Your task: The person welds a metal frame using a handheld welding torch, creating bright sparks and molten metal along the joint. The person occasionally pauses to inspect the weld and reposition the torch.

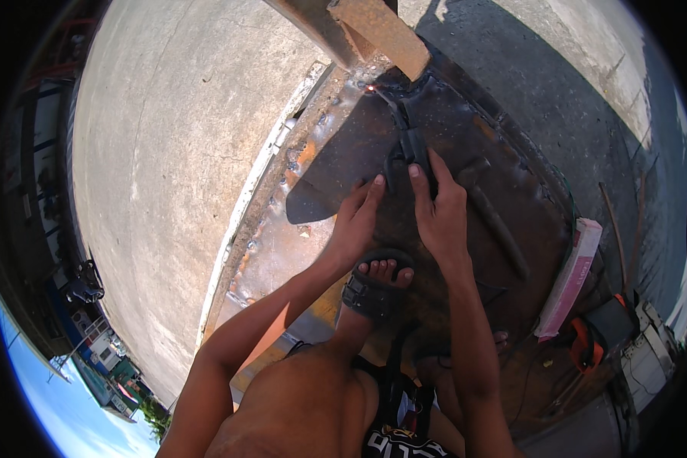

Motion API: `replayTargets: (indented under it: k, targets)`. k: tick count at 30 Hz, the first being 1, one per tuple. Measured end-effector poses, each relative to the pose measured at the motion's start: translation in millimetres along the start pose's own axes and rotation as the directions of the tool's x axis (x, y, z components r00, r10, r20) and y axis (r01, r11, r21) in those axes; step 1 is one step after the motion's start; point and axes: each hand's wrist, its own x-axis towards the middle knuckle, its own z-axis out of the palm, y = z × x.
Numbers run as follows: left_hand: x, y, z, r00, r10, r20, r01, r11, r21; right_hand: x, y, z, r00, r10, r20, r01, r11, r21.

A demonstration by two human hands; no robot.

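Note:
My right hand (435, 210) is closed on a black welding electrode holder (411, 145), whose thin rod reaches a glowing spot (371, 88) at a joint where a rusty steel beam (389, 42) meets a dark steel plate (523, 214). My left hand (355, 221) is just left of the holder, its fingers bent in and thumb up; what it grips, if anything, is hidden. A long dark tool (496, 229) lies on the plate right of my right hand. My sandalled foot (378, 286) rests on the plate between my forearms.
Concrete ground (153, 153) borders the plate at left, beyond a white strip (244, 198). At right lie a long pink box (566, 278), an orange-and-black item (588, 343) and thin rods (618, 229) on shaded ground. Dark structures and a motorbike (84, 282) show at far left.

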Motion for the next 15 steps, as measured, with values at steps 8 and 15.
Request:
replayTargets:
  k: [8, 15]
  targets:
    - [-0.8, 2.5, -2.4, 0.998, -0.063, 0.005, 0.063, 0.997, 0.039, 0.4, -0.8, 1.9, 1.0, -0.002, -0.007, 0.002, 1.0, 0.001]
    - [-0.8, 5.3, 0.5, 0.999, -0.032, -0.012, 0.032, 0.999, 0.029, 0.8, 2.7, 2.8, 1.0, -0.01, -0.012, 0.01, 1.0, -0.004]
